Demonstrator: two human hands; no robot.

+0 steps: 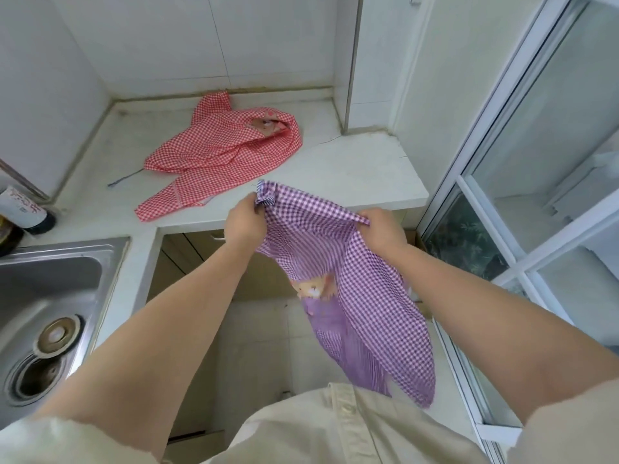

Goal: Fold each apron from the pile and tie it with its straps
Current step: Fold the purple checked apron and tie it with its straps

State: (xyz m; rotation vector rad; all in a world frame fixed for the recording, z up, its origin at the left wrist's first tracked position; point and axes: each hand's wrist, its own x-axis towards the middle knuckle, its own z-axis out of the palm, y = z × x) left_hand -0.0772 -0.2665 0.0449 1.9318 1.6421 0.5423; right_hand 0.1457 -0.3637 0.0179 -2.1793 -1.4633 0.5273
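A purple checked apron [365,283] with a bear print hangs in the air in front of me, over the floor beside the counter's edge. My left hand [243,222] grips its bunched top corner. My right hand [382,229] grips the top edge further right. The cloth droops down between and below the hands. A red checked apron [221,152] lies crumpled on the white counter [351,169] behind, with one thin strap trailing out to its left.
A steel sink [50,296] with a drain fills the lower left. A dark bottle [23,209] stands at the counter's left edge. White tiled walls close the back. A glass sliding door [536,162] runs along the right. Tiled floor lies below.
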